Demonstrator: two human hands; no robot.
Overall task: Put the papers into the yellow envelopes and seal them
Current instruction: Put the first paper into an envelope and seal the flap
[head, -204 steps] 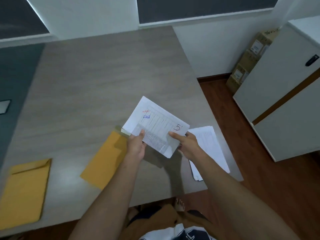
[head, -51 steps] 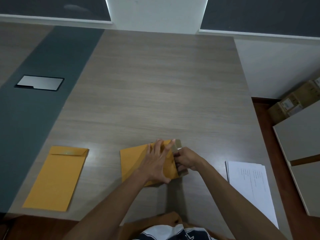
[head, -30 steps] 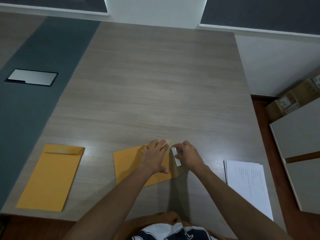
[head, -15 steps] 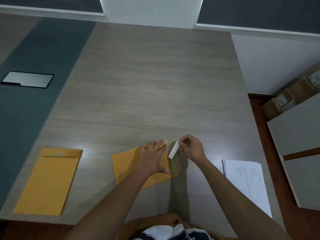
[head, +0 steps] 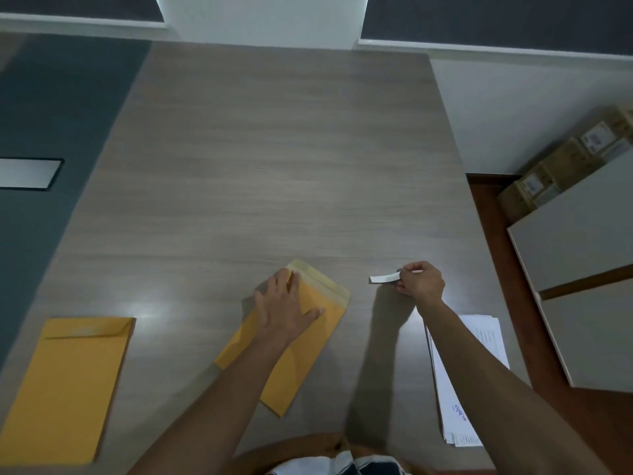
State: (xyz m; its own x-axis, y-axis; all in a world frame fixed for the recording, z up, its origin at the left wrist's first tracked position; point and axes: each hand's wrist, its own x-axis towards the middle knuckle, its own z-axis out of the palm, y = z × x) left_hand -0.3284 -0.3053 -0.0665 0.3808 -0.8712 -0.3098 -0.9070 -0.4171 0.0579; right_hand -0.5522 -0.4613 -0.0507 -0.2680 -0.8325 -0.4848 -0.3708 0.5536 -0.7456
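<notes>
Now left hand (head: 286, 308): flat, fingers straight, pressing the yellow paper envelope (head: 301, 341) on the grey wooden table (head: 267, 159)
Right hand (head: 419, 282): pinching a small white paper strip (head: 384, 278)

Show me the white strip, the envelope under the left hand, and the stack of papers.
white strip (head: 384, 278): head view, its middle.
envelope (head: 329, 311): head view, body beside the thumb.
stack of papers (head: 479, 341): head view, top sheet.

2 yellow envelopes (head: 301, 341) (head: 65, 389), 1 paper stack (head: 472, 382), 1 white strip (head: 384, 278), 2 hands (head: 284, 306) (head: 419, 282)
</notes>
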